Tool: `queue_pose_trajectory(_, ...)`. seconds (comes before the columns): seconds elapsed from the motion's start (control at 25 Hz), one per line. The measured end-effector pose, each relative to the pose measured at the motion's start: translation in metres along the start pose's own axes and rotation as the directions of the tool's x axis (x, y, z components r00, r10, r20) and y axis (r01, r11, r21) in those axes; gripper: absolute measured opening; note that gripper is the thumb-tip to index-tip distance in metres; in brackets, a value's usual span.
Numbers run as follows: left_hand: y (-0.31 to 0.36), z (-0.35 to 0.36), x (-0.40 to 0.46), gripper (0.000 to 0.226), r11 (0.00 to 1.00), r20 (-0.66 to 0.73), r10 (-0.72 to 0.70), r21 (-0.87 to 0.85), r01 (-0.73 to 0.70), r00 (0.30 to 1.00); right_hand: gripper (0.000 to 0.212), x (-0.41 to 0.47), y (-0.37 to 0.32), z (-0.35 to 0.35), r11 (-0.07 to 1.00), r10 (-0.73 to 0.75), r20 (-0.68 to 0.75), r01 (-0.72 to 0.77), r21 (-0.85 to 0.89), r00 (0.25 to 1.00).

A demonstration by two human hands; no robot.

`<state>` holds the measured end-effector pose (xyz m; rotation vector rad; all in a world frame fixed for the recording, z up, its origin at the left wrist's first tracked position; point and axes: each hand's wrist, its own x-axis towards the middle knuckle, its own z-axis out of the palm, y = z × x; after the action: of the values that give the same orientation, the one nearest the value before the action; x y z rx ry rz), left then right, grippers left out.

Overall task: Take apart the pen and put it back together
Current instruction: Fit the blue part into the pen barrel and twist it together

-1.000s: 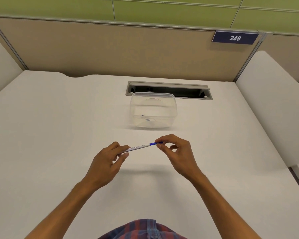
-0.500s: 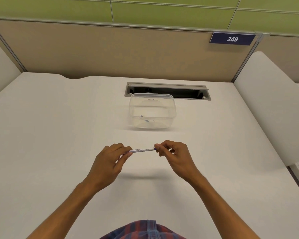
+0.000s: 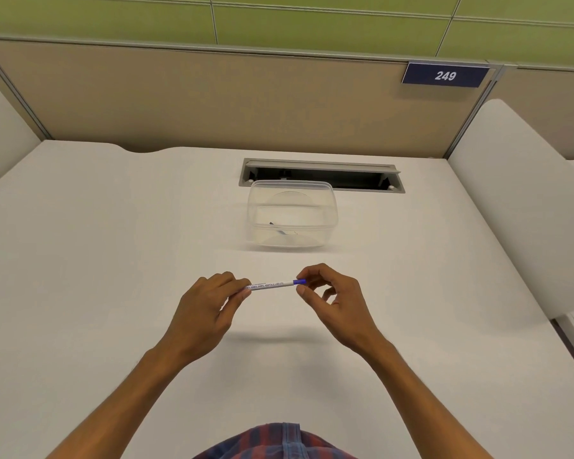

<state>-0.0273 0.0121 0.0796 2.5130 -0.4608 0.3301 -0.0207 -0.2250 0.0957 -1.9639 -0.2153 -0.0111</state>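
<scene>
I see the pen (image 3: 269, 285) held level above the desk (image 3: 113, 260), just in front of the clear container (image 3: 292, 215). Left hand (image 3: 206, 306) pinches its white barrel; right hand (image 3: 332, 296) fingertips pinch the blue end.

Both forearms are bare from the lower frame edge up to the wrists, with no sleeves, watch, bracelet or ring visible on either. The left hand (image 3: 209, 306) and the right hand (image 3: 333, 301) are ungloved, with short, plain fingernails. At 6 o'clock in the view, a strip of the shirt (image 3: 275, 442) shows: a plaid weave in dull red and dark blue, with a lighter blue stitched placket running vertically down its middle.
</scene>
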Motion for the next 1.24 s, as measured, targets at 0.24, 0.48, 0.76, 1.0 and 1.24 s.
queue_pose_trajectory(0.24, 0.001, -0.002, 0.001, 0.029, 1.000, -0.003, 0.012, 0.010, -0.012, 1.000, 0.008, 0.001, 0.003, -0.001, 1.000, 0.025, 0.005, -0.025, 0.002, 1.000)
queue_pose_trajectory(0.48, 0.008, -0.006, 0.001, 0.027, 0.998, -0.014, 0.048, 0.030, -0.047, 0.999, 0.044, 0.005, 0.003, 0.002, 0.997, 0.070, 0.029, -0.070, -0.016, 0.997)
queue_pose_trajectory(0.76, 0.007, -0.010, 0.006, 0.030, 0.999, -0.023, 0.041, 0.020, -0.041, 0.999, 0.004, 0.002, -0.001, -0.003, 0.995, -0.068, 0.011, 0.069, -0.072, 0.998)
queue_pose_trajectory(1.0, 0.008, -0.013, 0.007, 0.027, 0.998, -0.034, 0.063, 0.033, -0.062, 0.997, 0.015, 0.004, 0.002, -0.001, 0.994, -0.065, 0.013, 0.066, -0.086, 0.998)
queue_pose_trajectory(1.24, 0.011, -0.014, 0.006, 0.028, 0.995, -0.041, 0.091, 0.051, -0.089, 0.995, 0.049, 0.007, 0.005, 0.003, 0.993, -0.004, 0.001, 0.004, -0.120, 1.000)
